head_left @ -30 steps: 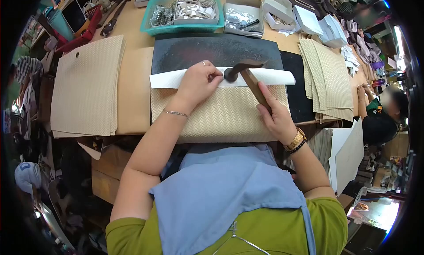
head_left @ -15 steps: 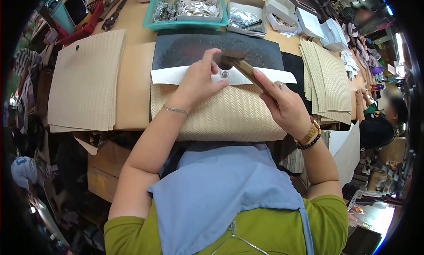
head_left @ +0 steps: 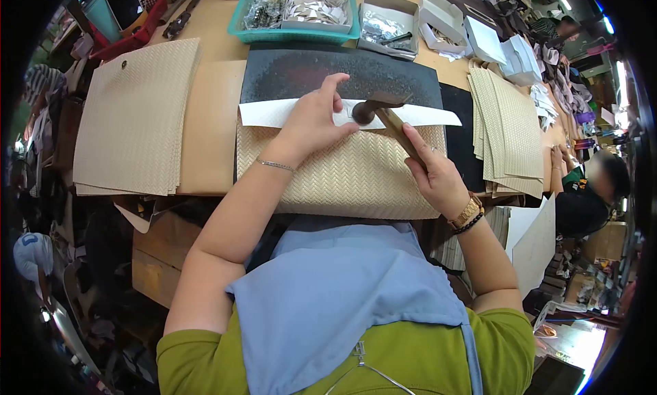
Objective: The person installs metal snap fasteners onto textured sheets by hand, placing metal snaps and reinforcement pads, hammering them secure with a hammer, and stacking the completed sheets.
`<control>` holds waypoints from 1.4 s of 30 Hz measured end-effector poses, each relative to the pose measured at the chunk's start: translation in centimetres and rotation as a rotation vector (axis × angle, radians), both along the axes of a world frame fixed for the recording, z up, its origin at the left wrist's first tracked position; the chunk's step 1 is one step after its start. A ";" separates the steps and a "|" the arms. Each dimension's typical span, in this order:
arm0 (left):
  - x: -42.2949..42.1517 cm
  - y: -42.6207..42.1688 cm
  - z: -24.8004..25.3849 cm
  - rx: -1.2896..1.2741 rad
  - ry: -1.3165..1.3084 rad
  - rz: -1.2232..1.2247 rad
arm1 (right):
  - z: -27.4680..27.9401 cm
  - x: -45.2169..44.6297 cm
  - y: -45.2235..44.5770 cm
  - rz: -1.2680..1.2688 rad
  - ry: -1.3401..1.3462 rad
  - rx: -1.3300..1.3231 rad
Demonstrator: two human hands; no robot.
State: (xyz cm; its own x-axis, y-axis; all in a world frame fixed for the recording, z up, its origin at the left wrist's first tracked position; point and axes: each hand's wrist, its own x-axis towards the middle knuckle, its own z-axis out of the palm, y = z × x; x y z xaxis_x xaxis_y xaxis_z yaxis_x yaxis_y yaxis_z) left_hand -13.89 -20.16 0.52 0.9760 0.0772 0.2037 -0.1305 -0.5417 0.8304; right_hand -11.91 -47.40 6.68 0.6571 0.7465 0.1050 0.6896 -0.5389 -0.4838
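Note:
My right hand (head_left: 436, 179) is wrapped round the wooden handle of a hammer (head_left: 399, 132), index finger laid along it. The hammer's rounded metal head sits over a white strip (head_left: 417, 114), hiding the spot beneath it; I cannot tell if they touch. Beside the head, my left hand (head_left: 315, 118) rests on the strip with thumb and index finger spread apart, holding nothing. The strip runs along the far edge of a cream woven-pattern sheet (head_left: 342, 173), which bends down over the table's near edge. Under the strip lies a dark slab (head_left: 287, 73).
Stacks of cream woven sheets lie left (head_left: 133, 121) and right (head_left: 513, 128). Behind the slab stand a teal basket (head_left: 294, 36) of small metal parts and white pieces, and an open white box (head_left: 389, 22). A co-worker (head_left: 592, 190) sits at the far right.
The hammer head has come down onto or just over the white strip, covering a small round metal piece that showed earlier. My left hand has stayed at the strip.

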 end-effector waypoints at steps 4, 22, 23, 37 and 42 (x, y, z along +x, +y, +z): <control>-0.2 0.0 0.3 0.037 -0.008 -0.041 | 0.0 0.0 -1.1 -0.097 0.143 0.126; -10.2 9.6 2.2 -0.518 0.547 0.183 | -3.8 3.6 -4.7 -0.341 -0.318 -0.081; -11.2 8.8 0.7 -0.641 0.449 0.154 | -4.3 3.2 -4.0 -0.336 -0.373 -0.099; -17.6 21.7 10.5 0.078 0.004 0.708 | -2.7 0.4 13.6 0.031 0.454 0.749; -20.7 39.6 12.5 0.566 -0.063 0.881 | -1.7 -1.4 28.0 0.260 0.569 0.767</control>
